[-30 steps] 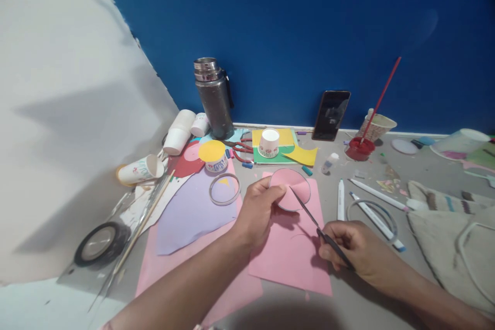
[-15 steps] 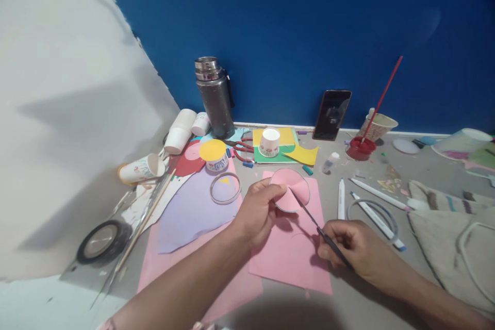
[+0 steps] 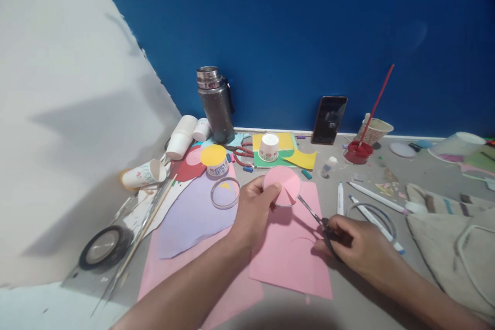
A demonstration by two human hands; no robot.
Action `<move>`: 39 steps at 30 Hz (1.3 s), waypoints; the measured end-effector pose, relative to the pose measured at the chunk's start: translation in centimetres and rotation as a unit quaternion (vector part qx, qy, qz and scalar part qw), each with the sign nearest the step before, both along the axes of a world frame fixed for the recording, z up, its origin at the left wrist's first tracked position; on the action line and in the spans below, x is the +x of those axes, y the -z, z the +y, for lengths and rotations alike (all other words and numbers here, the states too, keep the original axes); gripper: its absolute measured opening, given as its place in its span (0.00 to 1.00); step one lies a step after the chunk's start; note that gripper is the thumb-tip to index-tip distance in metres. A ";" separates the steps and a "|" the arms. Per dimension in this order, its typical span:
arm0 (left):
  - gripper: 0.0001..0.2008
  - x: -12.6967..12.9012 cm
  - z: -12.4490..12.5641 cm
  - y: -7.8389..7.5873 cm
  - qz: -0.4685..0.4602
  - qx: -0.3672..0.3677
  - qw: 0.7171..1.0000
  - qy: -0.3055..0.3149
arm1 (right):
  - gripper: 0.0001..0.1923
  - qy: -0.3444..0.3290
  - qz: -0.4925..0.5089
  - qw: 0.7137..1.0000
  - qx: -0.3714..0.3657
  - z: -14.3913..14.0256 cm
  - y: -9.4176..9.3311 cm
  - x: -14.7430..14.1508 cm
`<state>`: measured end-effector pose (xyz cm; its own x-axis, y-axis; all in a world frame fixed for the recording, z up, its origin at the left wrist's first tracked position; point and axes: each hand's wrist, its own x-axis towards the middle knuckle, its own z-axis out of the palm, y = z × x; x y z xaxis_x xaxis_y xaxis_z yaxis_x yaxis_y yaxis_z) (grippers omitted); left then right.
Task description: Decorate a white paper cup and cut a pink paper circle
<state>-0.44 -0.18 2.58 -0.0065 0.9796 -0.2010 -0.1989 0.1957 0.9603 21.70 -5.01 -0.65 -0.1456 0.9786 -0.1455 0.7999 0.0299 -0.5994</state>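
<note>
Between the thumb and fingers of my left hand (image 3: pixel 258 205) is a pink paper circle (image 3: pixel 285 178), held above the table. A straight cut runs from its lower right edge toward the middle. My right hand (image 3: pixel 348 237) grips dark-handled scissors (image 3: pixel 314 215), whose tips lie just outside the circle's lower right edge. Below both hands lies a pink paper sheet (image 3: pixel 290 263). A ring (image 3: pixel 212 201) rests on lilac paper (image 3: pixel 185 221) to the left of my left hand.
Markers (image 3: pixel 340 198) and another ring (image 3: pixel 392 227) lie by my right hand, with a cloth bag (image 3: pixel 444 237) farther right. Behind stand a paper cup (image 3: pixel 268 148), a steel flask (image 3: pixel 216 111), a phone (image 3: pixel 329 119) and a red pot (image 3: pixel 358 153). Black tape (image 3: pixel 87 250) is at left.
The scissors have come out of the circle, down and to the right, leaving the cut visible. My left hand has shifted the circle slightly left.
</note>
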 end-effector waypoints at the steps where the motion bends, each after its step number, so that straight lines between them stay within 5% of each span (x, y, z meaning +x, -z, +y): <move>1: 0.12 -0.1 0.0 -0.1 0.033 0.013 0.999 -0.010 | 0.16 -0.004 -0.025 1.000 0.015 0.0 0.1 0.1; 7: 0.15 -0.5 -0.1 -0.9 0.145 0.102 0.983 -0.041 | 0.03 -0.059 -0.110 0.987 0.099 -0.4 1.2 0.6; 11: 0.13 -0.5 0.1 -0.9 0.119 0.088 0.988 -0.032 | 0.10 -0.023 -0.127 0.981 0.146 -0.7 2.0 1.0; 17: 0.13 -0.4 0.1 -0.7 0.096 0.044 0.994 -0.003 | 0.04 -0.069 -0.104 0.985 0.121 -0.6 1.5 0.8; 22: 0.14 -0.2 -0.3 -0.4 0.114 0.035 0.992 0.033 | 0.06 -0.073 -0.077 0.994 0.016 0.1 0.3 0.5; 27: 0.16 0.1 -0.7 -0.2 0.124 0.030 0.990 0.067 | 0.04 -0.047 0.113 0.989 -0.088 0.4 -1.1 0.7; 31: 0.14 0.6 -1.4 0.0 0.180 0.069 0.978 0.080 | 0.25 -0.003 0.330 0.936 -0.121 0.4 -1.6 0.7; 35: 0.15 1.2 -2.1 0.3 0.207 0.077 0.967 0.130 | 0.29 0.017 0.392 0.916 -0.088 0.3 -1.3 0.3; 39: 0.14 1.4 -2.2 0.5 0.141 0.017 0.970 0.199 | 0.28 0.044 0.399 0.911 -0.092 0.1 -1.7 -0.4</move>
<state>0.98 -2.37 2.09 0.3230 0.9218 -0.2144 0.1573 0.1711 0.9726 21.30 -4.91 1.06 -0.1994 0.9615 -0.1893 0.1009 -0.1720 -0.9799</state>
